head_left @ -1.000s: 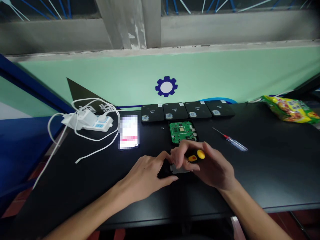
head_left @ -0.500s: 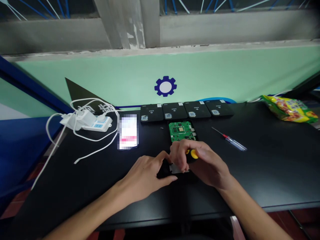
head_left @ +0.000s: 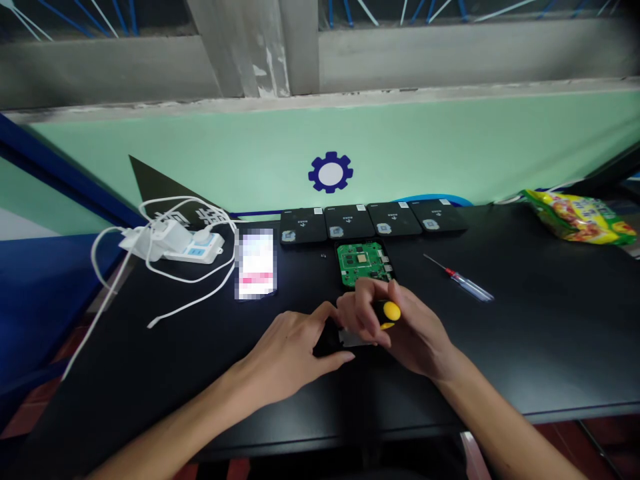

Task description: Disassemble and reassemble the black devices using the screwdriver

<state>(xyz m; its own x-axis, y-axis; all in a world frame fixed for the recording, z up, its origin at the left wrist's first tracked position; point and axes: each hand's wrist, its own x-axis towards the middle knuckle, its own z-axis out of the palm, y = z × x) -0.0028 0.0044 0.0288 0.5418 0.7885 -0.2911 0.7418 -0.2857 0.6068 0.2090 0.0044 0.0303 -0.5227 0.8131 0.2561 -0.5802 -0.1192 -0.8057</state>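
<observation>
A big black counter point(head_left: 300, 413) holds all the things. Four flat black boxes point(head_left: 303, 225) make a row at the back, by the green wall. The left fingers point(head_left: 320, 317) hold the side of a dark case point(head_left: 327, 340), with the thumb near its front edge. The right fingers point(head_left: 357, 317) are curled around a black and yellow tool point(head_left: 391, 311). An open box with a green board point(head_left: 357, 267) is just behind the right fingers. The dark case lies low on the counter, in front of that box, and has a shiny plate point(head_left: 350, 339). The tool's tip is hidden, so I cannot tell what it touches. To use the tool well, I think it should stand straight, push down gently and turn slowly. The left fingers should hold the case firmly, away from the tip. Tiny bits point(head_left: 323, 255) lie beside the open box, so bumping them could lose them.
</observation>
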